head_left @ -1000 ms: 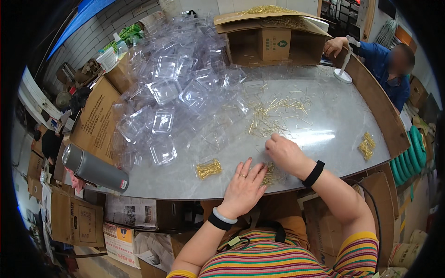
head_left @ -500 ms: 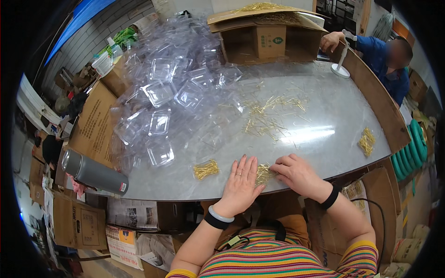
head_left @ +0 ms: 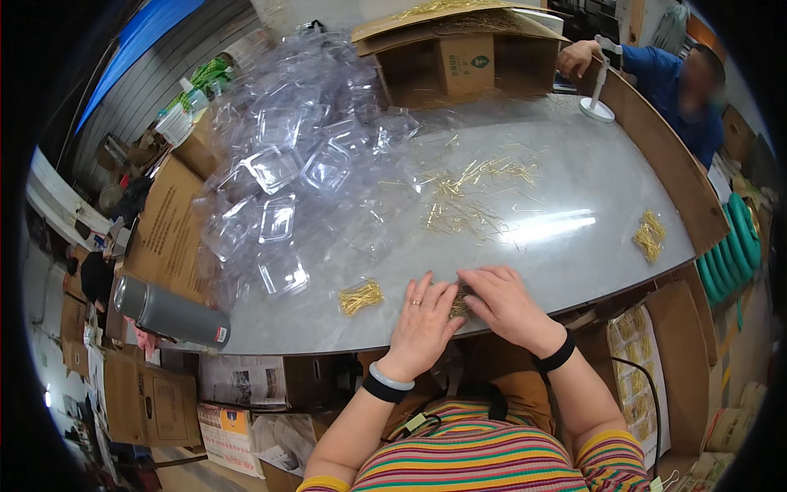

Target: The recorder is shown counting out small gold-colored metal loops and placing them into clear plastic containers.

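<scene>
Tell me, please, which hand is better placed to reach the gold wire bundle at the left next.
Probably the left hand: it lies nearer that gold wire bundle, while the right hand is farther off, beyond the left one.

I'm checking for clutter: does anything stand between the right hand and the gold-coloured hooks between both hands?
Nothing visible does: the right hand partly covers the gold-coloured hooks, and the left hand borders their other side.

Head-worn left fisheye, looking down and forward
From above the striped shirt (head_left: 484,455), it faces across the grey tabletop (head_left: 586,184): left hand (head_left: 420,324) and right hand (head_left: 507,307) near, open-fronted cardboard box (head_left: 414,78) far.
</scene>
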The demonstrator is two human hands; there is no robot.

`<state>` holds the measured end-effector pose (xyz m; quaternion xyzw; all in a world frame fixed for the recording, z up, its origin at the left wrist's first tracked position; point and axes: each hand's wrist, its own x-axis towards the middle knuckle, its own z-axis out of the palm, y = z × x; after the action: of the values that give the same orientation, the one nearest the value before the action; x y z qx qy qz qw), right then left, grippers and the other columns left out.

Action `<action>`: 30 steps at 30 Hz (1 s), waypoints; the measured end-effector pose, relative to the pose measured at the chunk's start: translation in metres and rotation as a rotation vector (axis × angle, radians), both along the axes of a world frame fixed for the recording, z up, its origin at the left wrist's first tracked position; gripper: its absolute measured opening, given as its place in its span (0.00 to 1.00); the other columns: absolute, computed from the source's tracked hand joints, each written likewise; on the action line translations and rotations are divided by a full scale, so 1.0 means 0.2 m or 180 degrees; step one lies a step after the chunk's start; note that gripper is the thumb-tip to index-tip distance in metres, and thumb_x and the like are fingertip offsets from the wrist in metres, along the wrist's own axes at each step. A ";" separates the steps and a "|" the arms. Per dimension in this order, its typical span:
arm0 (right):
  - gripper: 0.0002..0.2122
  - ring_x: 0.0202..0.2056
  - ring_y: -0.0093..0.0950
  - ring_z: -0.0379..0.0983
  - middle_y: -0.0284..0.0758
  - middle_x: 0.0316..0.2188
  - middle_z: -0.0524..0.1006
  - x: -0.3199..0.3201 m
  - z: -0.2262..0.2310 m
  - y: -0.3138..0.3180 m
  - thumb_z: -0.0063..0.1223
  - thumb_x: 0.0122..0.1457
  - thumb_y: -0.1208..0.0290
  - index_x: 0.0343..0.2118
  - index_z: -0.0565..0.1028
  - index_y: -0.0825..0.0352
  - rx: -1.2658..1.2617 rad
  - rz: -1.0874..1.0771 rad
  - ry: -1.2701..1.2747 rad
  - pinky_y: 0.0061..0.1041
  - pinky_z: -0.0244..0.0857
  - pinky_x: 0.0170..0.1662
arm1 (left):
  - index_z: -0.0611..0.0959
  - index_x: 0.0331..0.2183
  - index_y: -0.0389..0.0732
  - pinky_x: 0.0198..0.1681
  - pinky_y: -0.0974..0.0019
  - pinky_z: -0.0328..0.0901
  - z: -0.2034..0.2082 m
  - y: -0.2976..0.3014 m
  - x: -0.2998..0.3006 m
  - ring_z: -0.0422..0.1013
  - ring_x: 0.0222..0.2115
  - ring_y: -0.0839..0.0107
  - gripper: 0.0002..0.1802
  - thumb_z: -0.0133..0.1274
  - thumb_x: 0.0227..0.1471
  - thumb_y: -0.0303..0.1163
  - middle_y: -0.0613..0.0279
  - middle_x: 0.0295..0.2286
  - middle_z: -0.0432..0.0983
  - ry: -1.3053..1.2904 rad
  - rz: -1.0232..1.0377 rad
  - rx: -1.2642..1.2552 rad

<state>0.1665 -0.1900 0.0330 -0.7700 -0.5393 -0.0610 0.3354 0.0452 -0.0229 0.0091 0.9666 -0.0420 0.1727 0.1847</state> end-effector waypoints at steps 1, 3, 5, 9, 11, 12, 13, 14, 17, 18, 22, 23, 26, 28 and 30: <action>0.25 0.49 0.42 0.70 0.41 0.47 0.76 0.00 0.01 -0.02 0.60 0.54 0.77 0.57 0.69 0.67 -0.0192 0.0132 0.0156 0.36 0.66 0.52 | 0.69 0.57 0.35 0.66 0.41 0.49 0.00 0.00 0.00 0.56 0.61 0.43 0.33 0.60 0.53 0.35 0.49 0.52 0.65 -0.0003 0.0023 0.0004; 0.27 0.49 0.43 0.70 0.41 0.47 0.75 -0.04 -0.01 -0.03 0.61 0.53 0.75 0.57 0.69 0.66 -0.0153 0.0214 0.0384 0.37 0.66 0.52 | 0.68 0.57 0.34 0.66 0.42 0.49 -0.01 0.00 -0.01 0.56 0.61 0.43 0.33 0.60 0.52 0.33 0.48 0.52 0.65 -0.0011 0.0064 0.0003; 0.28 0.49 0.44 0.70 0.41 0.47 0.75 -0.07 -0.02 -0.04 0.63 0.52 0.74 0.58 0.69 0.67 -0.0065 0.0208 0.0512 0.39 0.66 0.53 | 0.68 0.58 0.34 0.65 0.43 0.50 -0.02 0.00 0.01 0.55 0.61 0.44 0.35 0.61 0.52 0.34 0.47 0.54 0.64 0.0010 0.0083 0.0030; 0.29 0.55 0.44 0.68 0.45 0.53 0.72 -0.09 -0.06 -0.05 0.64 0.52 0.72 0.58 0.68 0.68 0.0091 0.0118 0.0401 0.39 0.64 0.58 | 0.63 0.61 0.32 0.66 0.46 0.50 -0.01 0.02 0.00 0.54 0.62 0.42 0.41 0.63 0.50 0.34 0.42 0.58 0.60 -0.0004 0.0020 -0.0796; 0.28 0.56 0.43 0.68 0.44 0.53 0.73 -0.08 -0.13 -0.06 0.63 0.51 0.71 0.56 0.68 0.70 0.0213 0.0076 0.0079 0.39 0.61 0.59 | 0.60 0.62 0.30 0.67 0.48 0.49 0.05 0.05 -0.04 0.52 0.63 0.41 0.45 0.64 0.49 0.33 0.38 0.61 0.56 0.0148 -0.0058 -0.0963; 0.28 0.57 0.42 0.67 0.44 0.53 0.72 -0.09 -0.12 -0.06 0.63 0.51 0.71 0.56 0.68 0.70 0.0189 0.0055 0.0081 0.39 0.61 0.60 | 0.59 0.63 0.30 0.67 0.48 0.48 0.09 0.07 -0.07 0.51 0.63 0.41 0.45 0.63 0.49 0.31 0.38 0.61 0.56 0.0297 -0.0074 -0.0857; 0.28 0.58 0.42 0.67 0.44 0.54 0.72 -0.10 -0.12 -0.05 0.63 0.52 0.70 0.56 0.69 0.71 0.0184 0.0058 0.0093 0.39 0.61 0.60 | 0.59 0.63 0.29 0.68 0.48 0.47 0.10 0.08 -0.10 0.51 0.64 0.42 0.45 0.63 0.49 0.30 0.39 0.61 0.56 0.0447 -0.0067 -0.0728; 0.25 0.58 0.42 0.66 0.45 0.54 0.72 -0.10 -0.12 -0.04 0.58 0.54 0.73 0.55 0.69 0.71 0.0226 0.0053 0.0133 0.40 0.60 0.61 | 0.59 0.63 0.29 0.68 0.48 0.47 0.09 0.10 -0.12 0.51 0.64 0.42 0.44 0.62 0.50 0.29 0.39 0.61 0.57 0.0501 -0.0014 -0.0620; 0.22 0.58 0.43 0.66 0.45 0.54 0.72 -0.10 -0.16 -0.01 0.52 0.56 0.76 0.55 0.69 0.71 0.0272 -0.0078 -0.0112 0.40 0.60 0.62 | 0.60 0.63 0.29 0.68 0.48 0.48 0.06 0.10 -0.10 0.52 0.64 0.41 0.42 0.60 0.50 0.26 0.38 0.60 0.58 0.0540 0.0081 -0.0269; 0.22 0.59 0.44 0.65 0.47 0.55 0.71 -0.10 -0.16 0.03 0.47 0.56 0.79 0.56 0.68 0.71 0.0366 0.0069 -0.0015 0.39 0.59 0.63 | 0.60 0.62 0.29 0.67 0.48 0.48 0.05 0.10 -0.09 0.53 0.63 0.41 0.41 0.59 0.50 0.25 0.38 0.60 0.58 0.0503 0.0080 -0.0135; 0.28 0.62 0.48 0.60 0.52 0.58 0.68 -0.14 -0.15 0.15 0.44 0.54 0.86 0.62 0.62 0.72 0.0745 0.0558 0.1175 0.40 0.57 0.65 | 0.62 0.61 0.30 0.66 0.51 0.52 0.02 0.07 -0.03 0.55 0.62 0.44 0.35 0.54 0.53 0.20 0.40 0.60 0.57 0.0463 0.0239 -0.0460; 0.28 0.62 0.49 0.61 0.53 0.59 0.67 -0.12 -0.16 0.15 0.42 0.55 0.86 0.62 0.62 0.72 0.0889 0.0576 0.1328 0.39 0.57 0.64 | 0.64 0.59 0.30 0.64 0.50 0.55 0.02 0.07 -0.01 0.57 0.61 0.43 0.33 0.55 0.53 0.21 0.39 0.58 0.59 0.0346 0.0089 -0.0423; 0.28 0.62 0.50 0.61 0.55 0.59 0.66 -0.08 -0.16 0.08 0.41 0.54 0.87 0.62 0.61 0.73 0.0906 -0.0059 0.1317 0.39 0.56 0.65 | 0.65 0.59 0.30 0.63 0.50 0.56 0.01 0.05 -0.03 0.56 0.60 0.40 0.33 0.56 0.52 0.21 0.38 0.56 0.59 0.0325 0.0296 -0.0329; 0.30 0.62 0.52 0.59 0.55 0.60 0.64 -0.07 -0.16 0.00 0.41 0.52 0.88 0.62 0.61 0.74 0.0938 -0.0378 0.1431 0.40 0.55 0.66 | 0.66 0.57 0.30 0.62 0.49 0.56 0.00 0.04 -0.02 0.57 0.59 0.39 0.33 0.57 0.51 0.22 0.38 0.54 0.60 0.0264 0.0381 -0.0322; 0.31 0.63 0.52 0.57 0.54 0.61 0.62 -0.09 -0.16 -0.01 0.40 0.50 0.89 0.62 0.60 0.74 0.0895 -0.0432 0.1463 0.40 0.53 0.66 | 0.66 0.56 0.30 0.62 0.46 0.55 0.01 0.00 0.01 0.57 0.59 0.39 0.32 0.58 0.51 0.23 0.39 0.54 0.60 0.0082 0.0319 -0.0081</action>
<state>0.1486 -0.1923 0.0016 -0.7438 -0.3825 0.0187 0.5478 0.0475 -0.0223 0.0118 0.9672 0.0110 0.1697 0.1886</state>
